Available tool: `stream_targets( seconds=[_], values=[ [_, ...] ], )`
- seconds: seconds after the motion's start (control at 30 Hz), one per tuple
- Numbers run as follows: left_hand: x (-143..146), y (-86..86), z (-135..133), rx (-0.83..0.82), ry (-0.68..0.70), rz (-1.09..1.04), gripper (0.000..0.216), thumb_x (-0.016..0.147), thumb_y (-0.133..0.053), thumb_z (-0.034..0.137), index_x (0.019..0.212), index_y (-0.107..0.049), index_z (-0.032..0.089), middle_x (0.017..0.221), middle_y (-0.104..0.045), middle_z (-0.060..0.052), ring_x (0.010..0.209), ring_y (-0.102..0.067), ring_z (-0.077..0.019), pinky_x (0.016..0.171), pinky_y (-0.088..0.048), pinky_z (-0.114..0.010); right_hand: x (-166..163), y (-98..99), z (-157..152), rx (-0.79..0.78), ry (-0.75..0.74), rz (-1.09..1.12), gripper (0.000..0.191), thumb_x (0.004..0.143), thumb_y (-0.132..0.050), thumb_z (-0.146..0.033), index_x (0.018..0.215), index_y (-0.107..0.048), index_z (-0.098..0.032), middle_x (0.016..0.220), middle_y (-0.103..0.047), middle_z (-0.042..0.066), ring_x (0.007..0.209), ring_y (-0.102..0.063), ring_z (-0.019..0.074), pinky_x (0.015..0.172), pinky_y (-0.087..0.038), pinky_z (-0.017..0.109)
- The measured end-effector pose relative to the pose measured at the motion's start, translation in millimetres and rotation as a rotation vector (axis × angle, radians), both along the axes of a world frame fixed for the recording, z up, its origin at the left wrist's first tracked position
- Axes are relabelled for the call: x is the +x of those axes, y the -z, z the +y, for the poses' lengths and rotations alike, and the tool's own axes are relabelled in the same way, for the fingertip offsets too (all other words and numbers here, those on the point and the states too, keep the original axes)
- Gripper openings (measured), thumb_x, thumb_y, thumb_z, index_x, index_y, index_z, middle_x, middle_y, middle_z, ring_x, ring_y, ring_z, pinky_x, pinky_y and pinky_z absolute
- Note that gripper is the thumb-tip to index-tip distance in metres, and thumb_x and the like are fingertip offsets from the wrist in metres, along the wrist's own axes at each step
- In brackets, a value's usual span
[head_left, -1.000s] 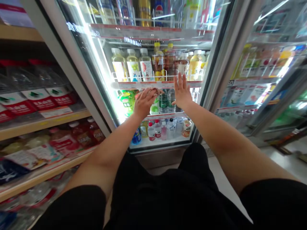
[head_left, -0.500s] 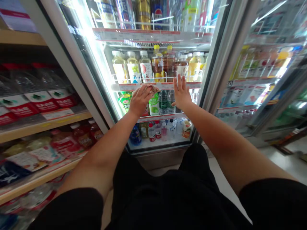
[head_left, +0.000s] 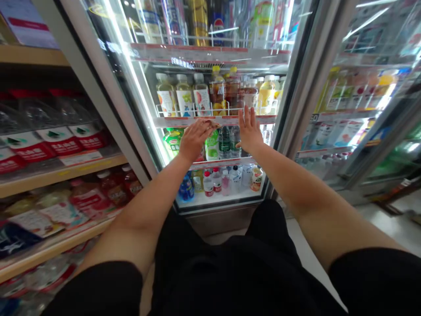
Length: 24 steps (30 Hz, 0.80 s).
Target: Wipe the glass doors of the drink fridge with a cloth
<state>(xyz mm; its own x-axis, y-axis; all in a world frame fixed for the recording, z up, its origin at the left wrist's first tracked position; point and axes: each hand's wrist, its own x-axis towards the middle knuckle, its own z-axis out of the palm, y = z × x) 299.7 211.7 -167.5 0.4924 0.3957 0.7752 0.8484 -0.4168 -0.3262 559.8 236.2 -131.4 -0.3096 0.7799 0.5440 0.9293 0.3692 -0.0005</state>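
Note:
My left hand point(head_left: 194, 139) rests palm-down at the front rail point(head_left: 184, 121) of a fridge shelf. Its fingers are closed over something small and brownish point(head_left: 213, 125) that I cannot make out. My right hand point(head_left: 249, 131) is open, its fingers stretched upward and flat against the same rail, just right of the left hand. Above the rail stand juice and tea bottles point(head_left: 184, 96). Below it, behind my hands, are green-labelled bottles point(head_left: 224, 141). Small bottles point(head_left: 215, 180) stand on the bottom shelf.
The fridge's glass door point(head_left: 108, 74) stands swung open on the left. Beside it, wooden shelves point(head_left: 62, 173) hold packaged water and drinks. A second glass-fronted cooler point(head_left: 355, 101) is on the right. Grey floor point(head_left: 394, 224) lies at lower right. My black-clothed knees fill the bottom.
My left hand has shifted slightly left along the rail. My right hand stays flat in about the same spot. The view has tilted a little.

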Motion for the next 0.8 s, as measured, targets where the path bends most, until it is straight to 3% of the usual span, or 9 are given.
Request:
stream_targets(
  seconds=[0.07, 0.17, 0.23, 0.33, 0.47, 0.53, 0.67, 0.73, 0.8],
  values=[
    [3, 9.9, -2, -0.026, 0.016, 0.007, 0.048, 0.107, -0.040, 0.011, 0.150, -0.059, 0.023, 0.160, -0.052, -0.012, 0.159, -0.031, -0.0260, 0.131, -0.033, -0.053, 0, 1.1, 2, 0.003, -0.012, 0.019, 0.122, 0.086, -0.075, -0.038, 0.171, 0.009, -0.015, 0.177, 0.018, 0.009, 0.163, 0.015, 0.0400, 0.130, -0.020, 0.069],
    [7, 36.3, -9, -0.096, 0.071, 0.114, 0.048, 0.104, -0.045, 0.007, 0.146, -0.063, 0.022, 0.153, -0.059, -0.010, 0.155, -0.040, -0.0245, 0.129, -0.038, -0.050, -1, 3.2, 4, 0.014, -0.014, 0.021, 0.125, 0.086, -0.076, -0.042, 0.170, 0.012, -0.016, 0.177, 0.017, 0.010, 0.163, 0.016, 0.0400, 0.130, -0.020, 0.070],
    [3, 43.1, -11, -0.103, 0.085, 0.166, 0.047, 0.103, -0.046, 0.007, 0.142, -0.066, 0.023, 0.149, -0.063, -0.009, 0.152, -0.046, -0.0247, 0.127, -0.042, -0.049, -1, 4.1, 6, 0.017, -0.006, 0.005, 0.128, 0.085, -0.076, -0.043, 0.169, 0.019, -0.018, 0.178, 0.016, 0.009, 0.162, 0.018, 0.0387, 0.130, -0.020, 0.069],
    [-12, 25.8, -5, -0.017, 0.068, 0.120, 0.048, 0.103, -0.044, 0.006, 0.141, -0.067, 0.024, 0.151, -0.062, -0.008, 0.153, -0.044, -0.0260, 0.127, -0.042, -0.052, -1, 4.2, 6, 0.009, 0.011, -0.021, 0.133, 0.083, -0.079, -0.040, 0.167, 0.022, -0.018, 0.177, 0.018, 0.009, 0.162, 0.020, 0.0380, 0.131, -0.020, 0.068],
    [-27, 1.8, 0, 0.072, 0.003, -0.047, 0.054, 0.105, -0.039, 0.007, 0.153, -0.056, 0.025, 0.161, -0.049, -0.011, 0.160, -0.028, -0.0282, 0.130, -0.034, -0.059, 0, 3.1, 4, 0.014, -0.011, 0.004, 0.127, 0.084, -0.078, -0.039, 0.170, 0.012, -0.015, 0.176, 0.019, 0.011, 0.163, 0.017, 0.0408, 0.130, -0.020, 0.069],
    [-26, 9.4, -5, 0.052, -0.002, -0.045, 0.056, 0.105, -0.039, 0.007, 0.156, -0.053, 0.026, 0.163, -0.047, -0.011, 0.161, -0.024, -0.0284, 0.130, -0.033, -0.060, 0, 2.9, 4, 0.019, -0.033, 0.014, 0.123, 0.087, -0.076, -0.042, 0.171, 0.010, -0.014, 0.176, 0.019, 0.012, 0.163, 0.016, 0.0419, 0.129, -0.021, 0.070],
    [-24, 37.0, -20, -0.029, 0.071, 0.090, 0.049, 0.103, -0.045, 0.008, 0.143, -0.066, 0.028, 0.149, -0.063, -0.006, 0.153, -0.044, -0.0245, 0.128, -0.042, -0.050, -1, 3.9, 5, 0.020, -0.012, 0.013, 0.127, 0.085, -0.077, -0.042, 0.170, 0.014, -0.019, 0.176, 0.019, 0.008, 0.162, 0.017, 0.0397, 0.129, -0.022, 0.071],
    [-31, 34.9, -21, -0.023, 0.086, 0.095, 0.046, 0.104, -0.045, 0.010, 0.137, -0.069, 0.029, 0.144, -0.067, -0.005, 0.150, -0.048, -0.0229, 0.127, -0.043, -0.047, -1, 4.7, 5, 0.020, 0.003, 0.000, 0.129, 0.081, -0.080, -0.038, 0.170, 0.011, -0.016, 0.176, 0.018, 0.009, 0.163, 0.016, 0.0395, 0.130, -0.023, 0.068],
    [-43, 20.2, -17, 0.019, 0.070, 0.036, 0.047, 0.106, -0.041, 0.011, 0.140, -0.068, 0.028, 0.148, -0.064, -0.006, 0.153, -0.043, -0.0232, 0.129, -0.040, -0.048, -1, 5.3, 6, 0.031, -0.008, -0.003, 0.127, 0.083, -0.079, -0.039, 0.171, 0.009, -0.014, 0.177, 0.017, 0.010, 0.163, 0.015, 0.0416, 0.130, -0.024, 0.068]
  ],
)
